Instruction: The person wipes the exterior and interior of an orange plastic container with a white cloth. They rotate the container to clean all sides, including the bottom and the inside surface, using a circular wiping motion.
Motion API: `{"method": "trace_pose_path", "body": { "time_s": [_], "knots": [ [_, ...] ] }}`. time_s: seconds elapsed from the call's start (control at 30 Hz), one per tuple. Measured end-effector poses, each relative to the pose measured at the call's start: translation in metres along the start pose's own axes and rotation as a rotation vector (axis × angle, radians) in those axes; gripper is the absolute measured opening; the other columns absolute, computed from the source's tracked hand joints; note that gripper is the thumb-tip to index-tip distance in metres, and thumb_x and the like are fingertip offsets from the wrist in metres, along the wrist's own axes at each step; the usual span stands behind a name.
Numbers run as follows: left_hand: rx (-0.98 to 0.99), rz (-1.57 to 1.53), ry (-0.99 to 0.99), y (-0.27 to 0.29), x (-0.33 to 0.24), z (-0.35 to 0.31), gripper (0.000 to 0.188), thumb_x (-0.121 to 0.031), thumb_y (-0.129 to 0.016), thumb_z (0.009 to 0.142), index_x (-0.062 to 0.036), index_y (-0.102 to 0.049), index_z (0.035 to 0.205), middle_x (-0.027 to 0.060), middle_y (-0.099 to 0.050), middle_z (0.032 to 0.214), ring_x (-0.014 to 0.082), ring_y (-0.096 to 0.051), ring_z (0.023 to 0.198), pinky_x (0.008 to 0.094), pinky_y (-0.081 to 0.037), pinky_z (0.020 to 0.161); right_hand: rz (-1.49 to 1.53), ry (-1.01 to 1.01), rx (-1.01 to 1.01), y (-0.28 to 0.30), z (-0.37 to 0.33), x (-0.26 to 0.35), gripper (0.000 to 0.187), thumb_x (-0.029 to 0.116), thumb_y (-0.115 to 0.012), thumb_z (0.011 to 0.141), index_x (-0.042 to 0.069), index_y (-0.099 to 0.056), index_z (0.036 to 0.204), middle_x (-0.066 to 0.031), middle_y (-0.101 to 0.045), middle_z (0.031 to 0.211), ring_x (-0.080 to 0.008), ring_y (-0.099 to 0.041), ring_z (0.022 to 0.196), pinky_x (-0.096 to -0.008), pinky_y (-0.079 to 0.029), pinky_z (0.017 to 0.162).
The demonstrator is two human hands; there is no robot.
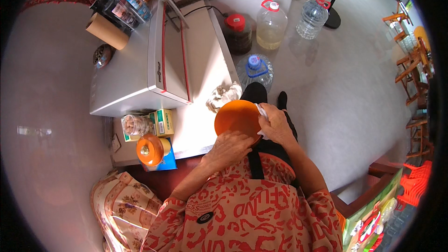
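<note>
In front of my body I hold an orange round bowl, its hollow tilted up toward me. My left hand grips the near rim, with its fingers laid together over the edge; the fingertips are partly hidden. At the bowl's right side my right hand is closed on a white cloth pressed against the rim. Beyond the bowl, a crumpled whitish rag lies on the white tabletop.
A silver box-shaped appliance stands left, with bottles on top. Nearer are a clear jar and an orange lidded pot. Large jugs, one blue-handled, stand on the floor. Wooden chairs are far right.
</note>
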State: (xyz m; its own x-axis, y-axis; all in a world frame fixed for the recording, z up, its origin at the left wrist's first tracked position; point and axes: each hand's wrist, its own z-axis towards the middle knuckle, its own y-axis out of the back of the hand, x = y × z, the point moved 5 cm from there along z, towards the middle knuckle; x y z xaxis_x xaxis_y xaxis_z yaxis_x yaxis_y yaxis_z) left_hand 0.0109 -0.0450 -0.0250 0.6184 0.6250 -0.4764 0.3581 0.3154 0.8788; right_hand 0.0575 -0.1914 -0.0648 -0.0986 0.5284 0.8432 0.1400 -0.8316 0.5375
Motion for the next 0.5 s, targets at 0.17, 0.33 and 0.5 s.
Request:
{"method": "trace_pose_path", "body": {
  "time_s": [0.17,0.33,0.5],
  "knots": [
    [-0.559,-0.104,0.028,0.055,0.004,-0.010,0.055,-0.030,-0.077,0.070,-0.0127,-0.058,0.119,0.0169,-0.045,0.133,0.0331,-0.038,0.127,0.0498,-0.033,0.104,0.050,0.019,-0.103,0.009,-0.003,0.010,0.031,0.007,-0.050,0.079,-0.004,-0.057,0.107,-0.0256,-0.060,0.092,-0.0422,-0.059,0.085,-0.0462,-0.046,0.077],
    [-0.688,-1.210,0.663,0.020,0.073,-0.032,0.099,-0.057,-0.074,0.067,-0.0155,-0.027,0.144,0.0174,-0.030,0.144,0.0356,-0.033,0.131,0.0588,-0.033,0.101,0.096,0.070,-0.213,0.019,-0.001,0.023,0.034,0.002,-0.050,0.078,-0.007,-0.056,0.110,-0.0245,-0.060,0.092,-0.0389,-0.060,0.082,-0.0438,-0.048,0.075],
    [-0.372,-1.793,0.492,-0.006,0.061,-0.026,0.101,-0.050,-0.074,0.066,-0.0130,-0.023,0.145,0.0149,-0.034,0.141,0.0328,-0.035,0.130,0.0489,-0.035,0.104,0.025,0.174,-0.216,0.028,-0.002,0.054,0.032,-0.001,-0.054,0.078,-0.007,-0.057,0.110,-0.0210,-0.060,0.092,-0.0320,-0.061,0.079,-0.0379,-0.049,0.073]
  ]
}}
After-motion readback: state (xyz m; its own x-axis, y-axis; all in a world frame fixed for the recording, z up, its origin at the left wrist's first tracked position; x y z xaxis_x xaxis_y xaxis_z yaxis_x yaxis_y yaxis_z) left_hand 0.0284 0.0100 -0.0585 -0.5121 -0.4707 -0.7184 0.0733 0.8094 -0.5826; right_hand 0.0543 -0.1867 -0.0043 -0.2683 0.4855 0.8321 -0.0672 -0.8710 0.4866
